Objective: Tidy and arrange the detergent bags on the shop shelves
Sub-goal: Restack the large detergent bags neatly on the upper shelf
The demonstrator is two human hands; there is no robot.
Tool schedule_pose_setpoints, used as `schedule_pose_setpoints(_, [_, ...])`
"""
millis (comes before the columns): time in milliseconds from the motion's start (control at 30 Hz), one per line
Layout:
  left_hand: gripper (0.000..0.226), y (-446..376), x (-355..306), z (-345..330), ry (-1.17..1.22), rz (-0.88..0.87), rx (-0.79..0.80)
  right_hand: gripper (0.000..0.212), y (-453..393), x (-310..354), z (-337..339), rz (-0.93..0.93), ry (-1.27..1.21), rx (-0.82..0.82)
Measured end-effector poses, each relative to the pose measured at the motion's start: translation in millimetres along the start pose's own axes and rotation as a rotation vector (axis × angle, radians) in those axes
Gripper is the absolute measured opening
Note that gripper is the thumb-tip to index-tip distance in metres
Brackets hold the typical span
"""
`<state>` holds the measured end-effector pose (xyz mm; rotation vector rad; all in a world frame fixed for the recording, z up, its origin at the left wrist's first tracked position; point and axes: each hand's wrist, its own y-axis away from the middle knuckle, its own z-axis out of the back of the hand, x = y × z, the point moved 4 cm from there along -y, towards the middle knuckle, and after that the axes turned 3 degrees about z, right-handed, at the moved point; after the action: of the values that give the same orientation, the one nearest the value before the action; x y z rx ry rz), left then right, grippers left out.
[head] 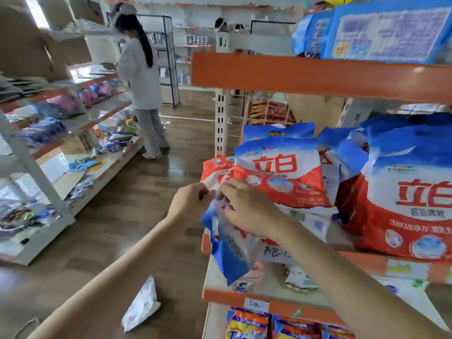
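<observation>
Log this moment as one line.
both hands gripping detergent bag | shelf edge | bag overhangs | white bag on floor

detergent bags on the middle shelf, both hands left of them, loose bag on the floor

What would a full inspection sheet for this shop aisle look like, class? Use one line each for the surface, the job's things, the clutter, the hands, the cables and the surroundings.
Surface: orange-edged shelf unit, several tiers; wooden floor.
Job's things: red, white and blue detergent bags upright on the middle tier; one blue and white bag hangs over the shelf's front edge.
Clutter: a white bag on the floor; loose packets on the facing shelves.
Hands: left hand and right hand both hold the hanging bag's top.
Cables: nothing seen.
Surroundings: a person in a white top stands in the aisle; cardboard boxes upper left.
</observation>
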<state>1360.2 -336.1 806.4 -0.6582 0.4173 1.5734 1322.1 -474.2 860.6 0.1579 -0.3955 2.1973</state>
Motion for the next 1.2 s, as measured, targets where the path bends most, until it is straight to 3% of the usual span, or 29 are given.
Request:
schedule_pose_setpoints(133, [0.011, 15, 79, 29, -0.058, 0.076, 0.034, 0.026, -33, 49, -57, 0.121, -0.033, 0.106])
schedule_pose_setpoints(200, [0.028, 16, 120, 42, -0.072, 0.097, 0.036, 0.028, -52, 69, -91, 0.139, -0.030, 0.175])
schedule_pose_setpoints(267, [0.026, 16, 164, 47, -0.079, 0.127, 0.083, 0.029, -70, 86, -128, 0.124, -0.028, 0.241])
schedule_pose_setpoints(400, [0.013, 21, 266, 49, -0.141, 0.228, 0.221, 0.025, -102, 119, -211, -0.045, -0.158, 0.343])
schedule_pose_setpoints(633, [0.023, 54, 431, 24, -0.181, 0.515, 0.254, 0.029, -118, 143, -383, -0.317, -0.356, 0.541])
schedule_pose_setpoints(767, [0.021, 67, 501, -37, -0.162, 0.651, 0.311, 0.027, -128, 120, -477, -0.446, -0.459, 0.615])
schedule_pose_setpoints(900, [0.019, 73, 595, -140, 0.002, 0.797, 0.299, 0.023, -132, 87, -605, -0.490, -0.502, 0.614])
schedule_pose_setpoints(1033, [0.023, 75, 699, -251, 0.059, 0.898, 0.312, 0.013, -122, 53, -746, -0.497, -0.517, 0.646])
schedule_pose_setpoints(1200, [0.010, 60, 829, -372, 0.077, 1.049, 0.338, 0.018, -139, 10, -881, -0.466, -0.546, 0.606])
